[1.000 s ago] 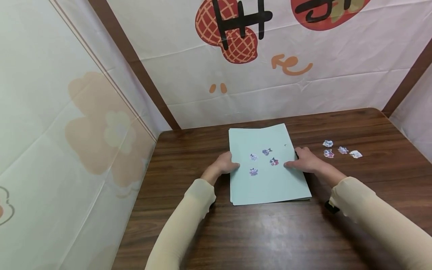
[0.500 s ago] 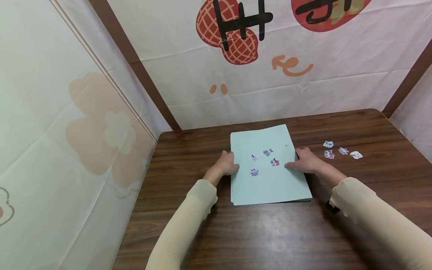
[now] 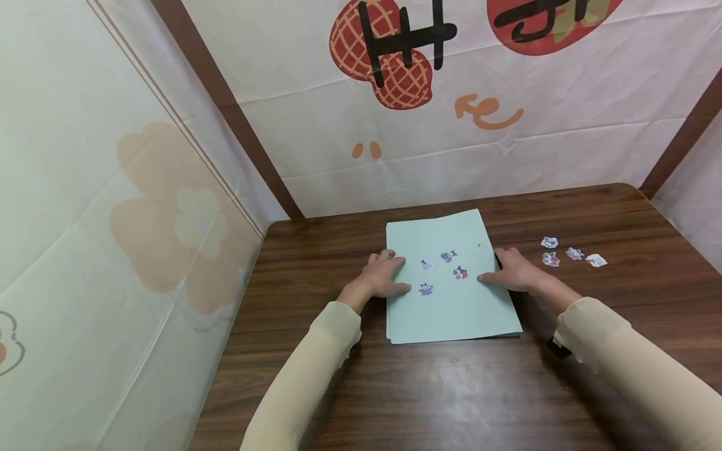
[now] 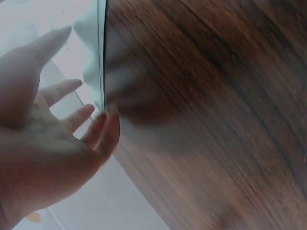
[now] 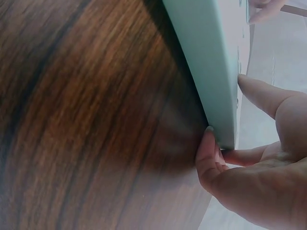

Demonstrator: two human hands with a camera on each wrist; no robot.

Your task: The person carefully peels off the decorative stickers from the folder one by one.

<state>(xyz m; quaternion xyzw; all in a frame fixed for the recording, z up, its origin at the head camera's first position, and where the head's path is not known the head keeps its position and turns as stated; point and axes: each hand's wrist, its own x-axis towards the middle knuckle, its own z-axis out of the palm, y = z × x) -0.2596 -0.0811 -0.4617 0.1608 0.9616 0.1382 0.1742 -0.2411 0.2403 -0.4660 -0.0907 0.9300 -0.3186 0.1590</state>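
Note:
A pale green paper booklet point(image 3: 445, 319) lies on the brown table, its right side rounded like a fold and loose sheet edges on its left. Several small cartoon stickers, one a purple figure point(image 3: 425, 289), are on its top sheet. My left hand point(image 3: 382, 275) rests at its left edge, thumb and some fingertips spread over the top; in the left wrist view other fingers point(image 4: 112, 132) touch the sheet edge. My right hand point(image 3: 516, 270) holds the right edge, thumb on top, with fingers point(image 5: 206, 158) at the lower side of the fold point(image 5: 206, 62).
Several loose stickers, among them a white one point(image 3: 595, 260), lie on the wood table point(image 3: 440, 401) right of the booklet. A printed cloth wall point(image 3: 316, 181) rises behind the table, with another cloth point(image 3: 158, 263) along the left.
My left hand has shifted from the booklet's left edge slightly inward, its fingers now spread onto the top sheet. My right hand stays at the right edge.

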